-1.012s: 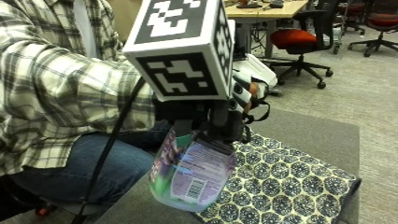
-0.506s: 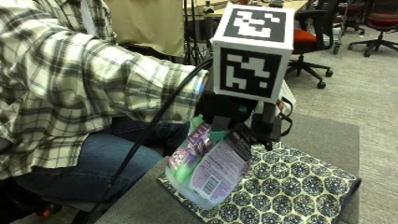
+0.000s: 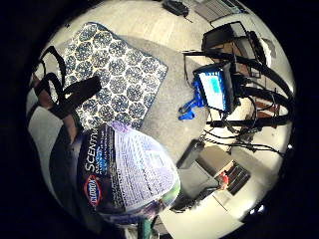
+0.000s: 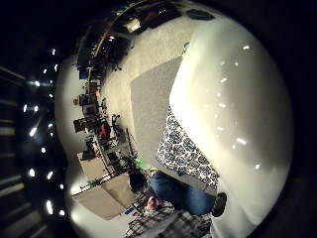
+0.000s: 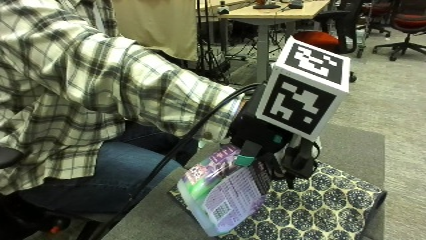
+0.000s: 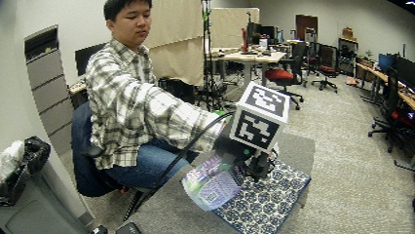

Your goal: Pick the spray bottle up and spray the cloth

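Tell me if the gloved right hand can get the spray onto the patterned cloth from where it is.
Probably yes. The right hand holds the spray bottle tilted just above the cloth, and nothing lies between them. Where the nozzle points is hidden.

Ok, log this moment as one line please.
phase: bottle lifted | right hand: grips spray bottle, tilted above cloth | cloth: flat on table | spray: none visible
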Motion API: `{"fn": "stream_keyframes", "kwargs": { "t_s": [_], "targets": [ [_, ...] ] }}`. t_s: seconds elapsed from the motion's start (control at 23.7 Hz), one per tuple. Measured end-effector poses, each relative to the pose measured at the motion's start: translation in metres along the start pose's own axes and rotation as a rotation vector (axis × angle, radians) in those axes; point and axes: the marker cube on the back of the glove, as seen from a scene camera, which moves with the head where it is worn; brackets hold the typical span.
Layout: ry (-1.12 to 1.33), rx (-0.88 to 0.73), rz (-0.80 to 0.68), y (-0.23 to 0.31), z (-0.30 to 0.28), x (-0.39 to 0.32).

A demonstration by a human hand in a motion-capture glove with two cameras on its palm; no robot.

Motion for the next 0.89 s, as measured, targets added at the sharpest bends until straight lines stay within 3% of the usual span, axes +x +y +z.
{"fn": "stream_keyframes", "kwargs": {
  "t_s": [0.38, 0.89],
  "targets": [
    [0.072, -0.125, 0.060, -0.010, 0.024, -0.007],
    [0.068, -0.112, 0.042, -0.012, 0.026, -0.012]
  ]
}}
